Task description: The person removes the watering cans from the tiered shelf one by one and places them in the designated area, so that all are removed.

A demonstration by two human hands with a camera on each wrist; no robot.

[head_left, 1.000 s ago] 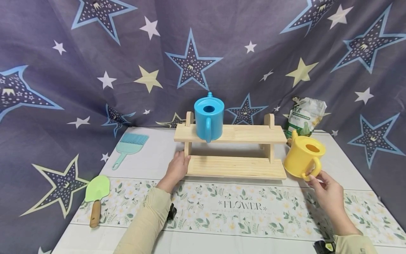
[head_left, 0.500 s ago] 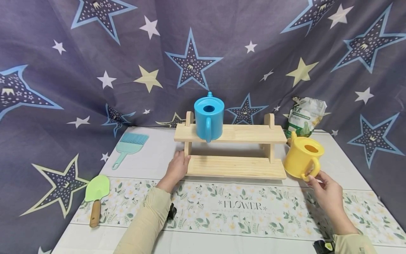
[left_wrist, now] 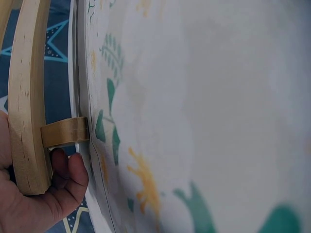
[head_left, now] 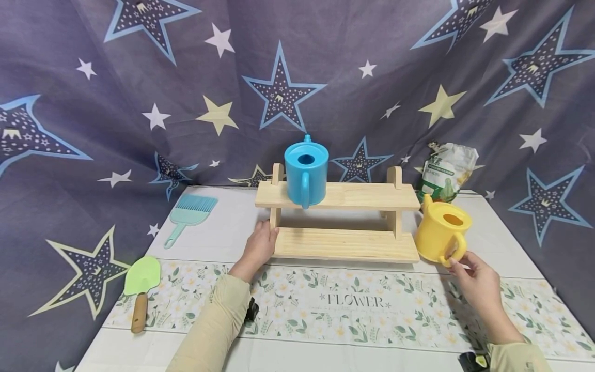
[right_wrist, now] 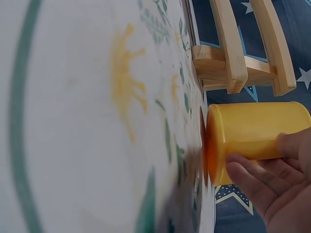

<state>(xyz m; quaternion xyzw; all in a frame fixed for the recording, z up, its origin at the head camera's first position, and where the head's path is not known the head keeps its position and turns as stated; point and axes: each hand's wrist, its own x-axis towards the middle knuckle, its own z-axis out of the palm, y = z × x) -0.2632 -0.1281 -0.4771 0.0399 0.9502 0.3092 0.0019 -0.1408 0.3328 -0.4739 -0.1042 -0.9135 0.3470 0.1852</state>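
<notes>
A two-tier wooden shelf (head_left: 346,244) stands in the middle of the table. My left hand (head_left: 259,247) grips the left end of its lower board; in the left wrist view the fingers (left_wrist: 75,179) curl beneath the wood. On the upper board, toward the left, a blue watering can (head_left: 307,173) stands upright with its handle facing me. A yellow watering can (head_left: 440,232) is upright just right of the shelf, its base at or very near the tabletop. My right hand (head_left: 479,281) pinches the lower part of its handle.
Behind the yellow can sits a white and green bag (head_left: 446,173). On the left lie a teal dustpan with a brush (head_left: 190,211) and a green trowel (head_left: 142,276) with a wooden handle. A star-patterned curtain (head_left: 325,62) hangs behind the table.
The yellow watering can has shifted slightly left, closer to the shelf, along with my right hand. My left hand, the shelf and the blue can have kept their places.
</notes>
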